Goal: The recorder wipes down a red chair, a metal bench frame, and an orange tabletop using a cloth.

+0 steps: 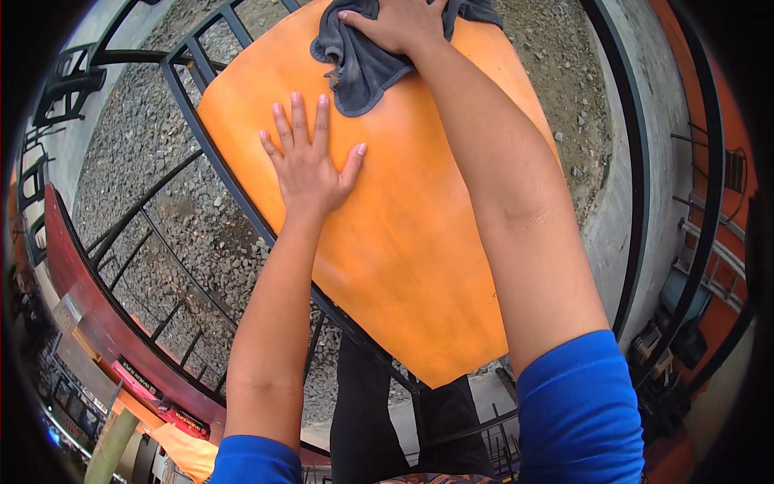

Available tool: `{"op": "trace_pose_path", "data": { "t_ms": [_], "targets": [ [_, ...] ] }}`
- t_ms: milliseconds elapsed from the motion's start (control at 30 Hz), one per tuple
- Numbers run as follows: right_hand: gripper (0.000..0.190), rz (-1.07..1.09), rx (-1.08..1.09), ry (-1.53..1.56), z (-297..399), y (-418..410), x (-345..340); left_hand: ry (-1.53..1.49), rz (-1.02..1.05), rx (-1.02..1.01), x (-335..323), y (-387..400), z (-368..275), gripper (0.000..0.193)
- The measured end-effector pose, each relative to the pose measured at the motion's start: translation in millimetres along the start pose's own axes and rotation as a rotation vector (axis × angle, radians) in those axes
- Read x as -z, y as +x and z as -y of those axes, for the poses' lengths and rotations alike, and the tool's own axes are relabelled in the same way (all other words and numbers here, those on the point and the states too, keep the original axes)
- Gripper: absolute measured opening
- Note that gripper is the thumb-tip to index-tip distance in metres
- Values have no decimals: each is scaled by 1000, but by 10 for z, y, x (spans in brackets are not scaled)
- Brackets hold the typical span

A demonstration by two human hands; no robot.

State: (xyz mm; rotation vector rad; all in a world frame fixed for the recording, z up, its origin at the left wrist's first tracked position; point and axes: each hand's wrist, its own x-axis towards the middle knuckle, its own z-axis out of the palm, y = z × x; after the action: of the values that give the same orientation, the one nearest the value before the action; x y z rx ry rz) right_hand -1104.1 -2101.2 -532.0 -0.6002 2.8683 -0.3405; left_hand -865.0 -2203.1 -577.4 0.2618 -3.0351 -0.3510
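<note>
Before me lies an orange sheet panel [411,242], smooth and slightly glossy, resting on a black metal frame [236,190]. Flat on its left part rests my left hand [308,157], fingers spread and holding nothing. My right hand [405,24] reaches to the far end and presses a dark grey cloth [369,75] against the panel. The cloth is bunched, with one rounded corner hanging towards me and a frayed spot on its edge. The top of the picture cuts off part of the right hand and the cloth.
Gravel [151,121] covers the ground beneath. A dark red curved board [115,296] stands at left, near red boxes [181,417] bearing writing. Black metal bars [635,151] curve along the right. Beyond them a ladder [719,260] is by an orange wall [731,236].
</note>
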Motion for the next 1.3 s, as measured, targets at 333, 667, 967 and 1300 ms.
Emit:
{"op": "trace_pose_path", "data": {
  "t_ms": [333,667,967,1300],
  "targets": [
    [78,-289,-47,-56,-1006,-1243,-634,27,-24,-7,-19,-9,8,83],
    [73,-81,-469,80,-1730,-3794,-552,71,-106,-99,-113,-11,56,79],
    [64,-50,-817,56,-1945,-5579,-641,108,-128,-100,-204,7,78,81],
    [76,510,-823,103,109,-6574,-944,125,-171,-115,-233,-3,123,82]
  ]
}}
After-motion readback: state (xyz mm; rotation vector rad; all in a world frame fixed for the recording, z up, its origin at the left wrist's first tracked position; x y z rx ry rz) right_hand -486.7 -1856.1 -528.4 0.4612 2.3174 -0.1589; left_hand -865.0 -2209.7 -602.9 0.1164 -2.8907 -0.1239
